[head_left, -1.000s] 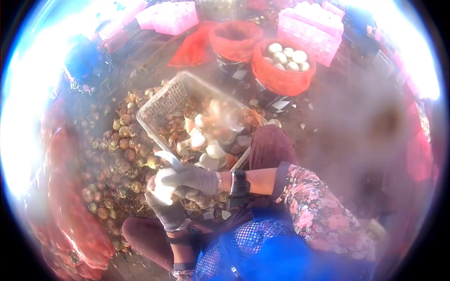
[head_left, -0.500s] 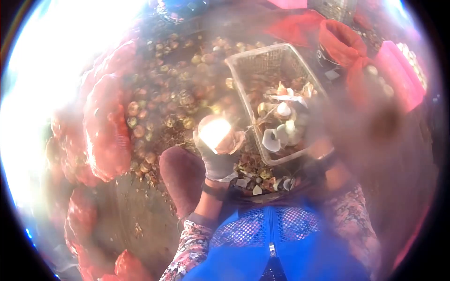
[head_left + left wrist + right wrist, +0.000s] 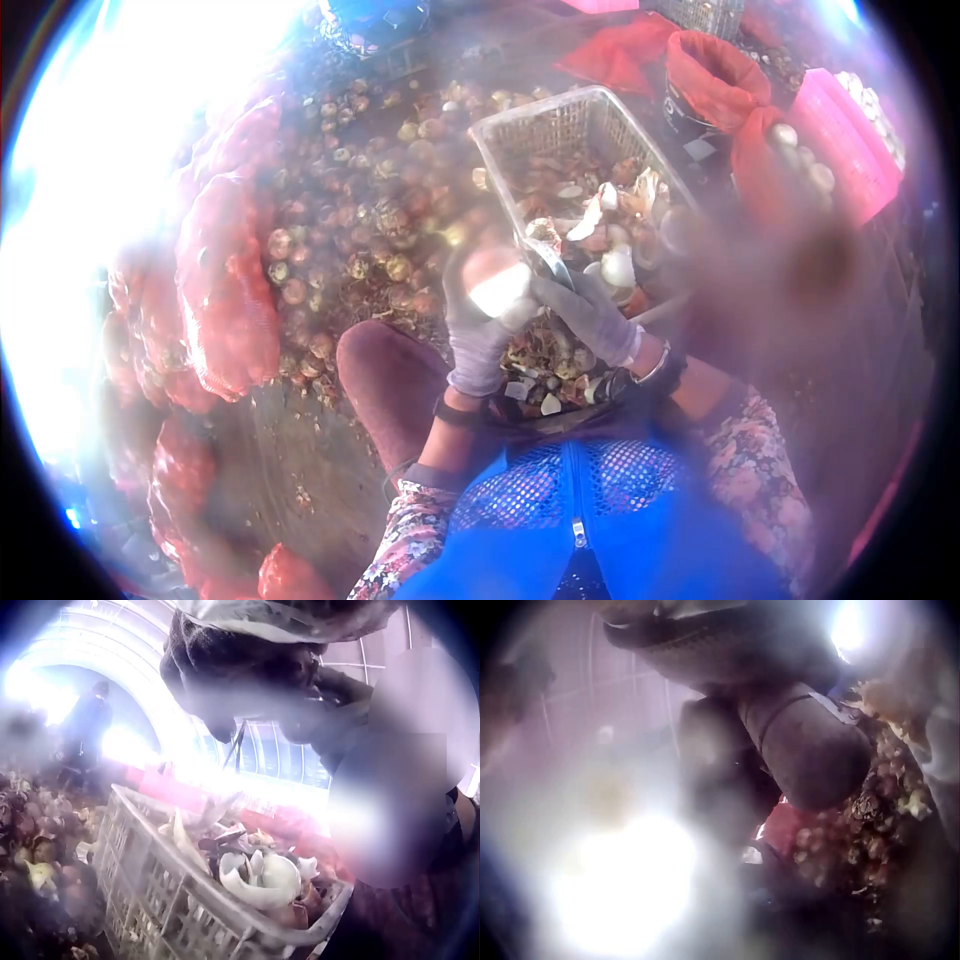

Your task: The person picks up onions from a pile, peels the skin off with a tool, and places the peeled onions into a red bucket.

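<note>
In the head view, my gloved left hand (image 3: 478, 345) grips an onion (image 3: 497, 285) whose front is washed out white by glare. Close against its right side is my gloved right hand (image 3: 595, 318), fingers curled round a knife whose pale blade (image 3: 550, 262) points up and left. Beyond the hands stands a plastic basket (image 3: 500, 175) holding onion skins and white onion layers (image 3: 618, 265). Dark and underlit, the left hand (image 3: 240, 675) hangs above the basket rim (image 3: 191, 874) in the left wrist view. Glare hides much of the right wrist view, where gloved fingers (image 3: 810, 750) show.
Unpeeled onions (image 3: 350, 220) spread over the ground left of the basket. Full red mesh sacks (image 3: 228, 290) lie further left. At the back right stand a red-lined bucket (image 3: 715, 75) and a pink crate (image 3: 845, 150) beside white onions (image 3: 800, 160). Another person (image 3: 88, 724) is in the background.
The head view has turned left since a second ago. Half a second ago the right hand was off at the basket's right; now it is back beside the onion with the knife. The left hand keeps its hold.
</note>
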### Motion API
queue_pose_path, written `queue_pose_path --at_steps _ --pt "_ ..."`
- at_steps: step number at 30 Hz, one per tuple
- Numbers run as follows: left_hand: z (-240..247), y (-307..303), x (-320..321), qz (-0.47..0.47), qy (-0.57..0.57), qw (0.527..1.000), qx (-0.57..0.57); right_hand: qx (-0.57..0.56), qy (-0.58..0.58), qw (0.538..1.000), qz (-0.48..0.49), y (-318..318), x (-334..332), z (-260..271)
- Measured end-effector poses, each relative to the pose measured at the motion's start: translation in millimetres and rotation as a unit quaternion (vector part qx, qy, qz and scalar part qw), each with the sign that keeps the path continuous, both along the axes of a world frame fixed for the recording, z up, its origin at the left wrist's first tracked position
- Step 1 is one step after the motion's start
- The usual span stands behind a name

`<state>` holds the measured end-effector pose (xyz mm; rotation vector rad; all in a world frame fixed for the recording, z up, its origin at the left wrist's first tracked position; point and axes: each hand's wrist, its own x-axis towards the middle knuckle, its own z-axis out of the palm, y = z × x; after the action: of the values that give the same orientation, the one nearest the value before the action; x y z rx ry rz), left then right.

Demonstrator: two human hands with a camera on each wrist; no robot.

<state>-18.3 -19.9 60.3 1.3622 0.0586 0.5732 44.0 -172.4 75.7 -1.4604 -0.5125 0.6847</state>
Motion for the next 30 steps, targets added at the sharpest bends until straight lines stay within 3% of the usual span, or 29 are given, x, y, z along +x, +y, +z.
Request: queue_pose_path --at_steps 3,5,8,10,13,17,21,23,25,27,28,30 --pt "-4 6 0 -0.02 0.038 0.999 -0.011 0.0 -0.208 0.978 -0.003 1 5 -15" --pt "1 4 -2 -0.001 0.065 0.997 -0.04 -0.009 -0.264 0.964 -0.032 5 11 -29" --pt "5 5 -5 -0.01 0.034 0.993 -0.115 -0.131 -0.366 0.921 -0.031 -3 8 -29" --pt "-6 10 -3 0.026 0.011 0.999 -0.044 -0.172 -0.414 0.893 -0.044 1 5 -34" --pt "-10 11 -5 0.022 0.006 0.999 -0.035 -0.179 -0.468 0.864 -0.049 4 3 -46" --pt "-2 8 -5 0.025 0.031 0.998 -0.054 -0.123 -0.39 0.91 -0.061 7 -2 -33" --pt "2 5 -7 0.023 0.015 0.998 -0.059 -0.248 -0.47 0.847 -0.028 8 0 -34" --pt "-1 5 -8 0.066 0.018 0.997 0.033 -0.271 -0.499 0.823 -0.008 10 4 -50" --pt "-9 4 -7 0.103 0.005 0.987 0.125 -0.244 -0.588 0.77 -0.039 15 11 -74" --pt "-16 4 -4 0.137 -0.023 0.966 0.218 -0.226 -0.559 0.796 -0.062 14 12 -78" --pt "-14 4 -4 0.148 -0.023 0.96 0.238 -0.221 -0.482 0.845 -0.071 15 13 -73" --pt "-9 -2 -10 0.061 -0.006 0.995 0.081 -0.174 -0.405 0.892 -0.1 17 10 -61"
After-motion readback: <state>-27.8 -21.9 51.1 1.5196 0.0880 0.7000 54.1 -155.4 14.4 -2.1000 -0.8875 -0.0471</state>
